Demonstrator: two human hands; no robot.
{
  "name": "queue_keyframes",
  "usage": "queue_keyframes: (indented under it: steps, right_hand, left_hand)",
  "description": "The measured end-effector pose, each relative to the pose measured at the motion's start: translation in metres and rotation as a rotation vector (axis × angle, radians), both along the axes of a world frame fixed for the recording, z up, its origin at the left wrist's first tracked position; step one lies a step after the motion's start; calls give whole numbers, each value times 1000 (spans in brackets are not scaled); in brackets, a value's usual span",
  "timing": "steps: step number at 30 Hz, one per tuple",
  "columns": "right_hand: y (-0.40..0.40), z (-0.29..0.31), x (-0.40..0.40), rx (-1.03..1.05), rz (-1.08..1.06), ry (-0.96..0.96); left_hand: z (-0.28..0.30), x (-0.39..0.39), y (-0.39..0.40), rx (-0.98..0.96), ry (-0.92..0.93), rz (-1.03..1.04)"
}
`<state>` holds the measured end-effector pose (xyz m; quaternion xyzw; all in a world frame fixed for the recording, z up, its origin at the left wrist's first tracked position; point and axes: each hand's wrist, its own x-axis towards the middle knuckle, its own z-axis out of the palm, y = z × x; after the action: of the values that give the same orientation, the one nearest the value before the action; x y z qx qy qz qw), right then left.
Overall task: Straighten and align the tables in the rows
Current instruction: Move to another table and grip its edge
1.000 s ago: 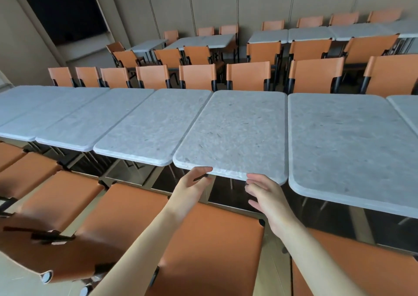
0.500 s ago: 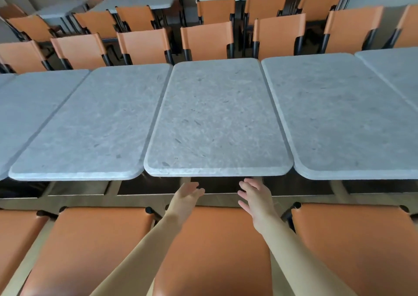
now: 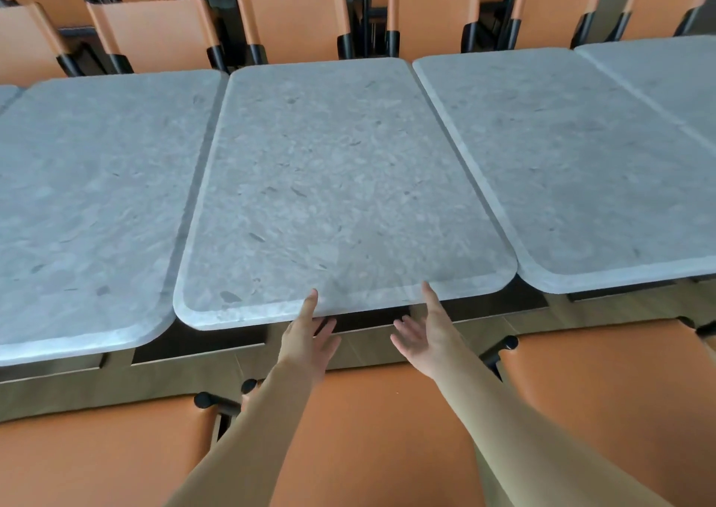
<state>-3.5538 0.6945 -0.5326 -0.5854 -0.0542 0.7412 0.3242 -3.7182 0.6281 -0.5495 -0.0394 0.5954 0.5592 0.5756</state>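
Now both hands at near edge of middle table (image 3: 341,181). Left hand (image 3: 308,342) and right hand (image 3: 428,338) open, thumbs on rim, fingers below, gripping nothing. Stone-look top likely heavy, stiff, smooth; best held at near edge. Sits between neighbour tables (image 3: 85,196), orange chairs (image 3: 372,448) around.

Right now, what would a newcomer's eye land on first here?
The two hands at the near edge of the middle table: the left hand and right hand each lay a thumb on top, fingers spread below. Grey-topped tables flank it, and orange chairs line the far side.
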Motion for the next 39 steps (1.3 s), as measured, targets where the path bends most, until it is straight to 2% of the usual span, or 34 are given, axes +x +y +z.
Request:
queue_keyframes:
  steps: [3, 6, 8, 10, 17, 28, 39]
  right_hand:
    - [17, -13, -8, 82, -38, 120]
    - [34, -20, -11, 131, -106, 225]
    - [42, -24, -10, 98, -175, 262]
    - [45, -31, -7, 95, -192, 269]
    - [44, -42, 4, 187, -98, 305]
    - [33, -36, 7, 261, -70, 275]
    - [20, -38, 14, 227, -67, 243]
  left_hand:
    - [-14, 1, 3, 99, -92, 72]
    - [-19, -5, 8, 220, -272, 264]
    - [-19, -9, 14, 261, -296, 404]
    - [-22, -9, 17, 255, -266, 448]
    - [-26, -35, 18, 269, -196, 506]
    - [-26, -45, 9, 375, -221, 403]
    - [-31, -40, -6, 310, -200, 411]
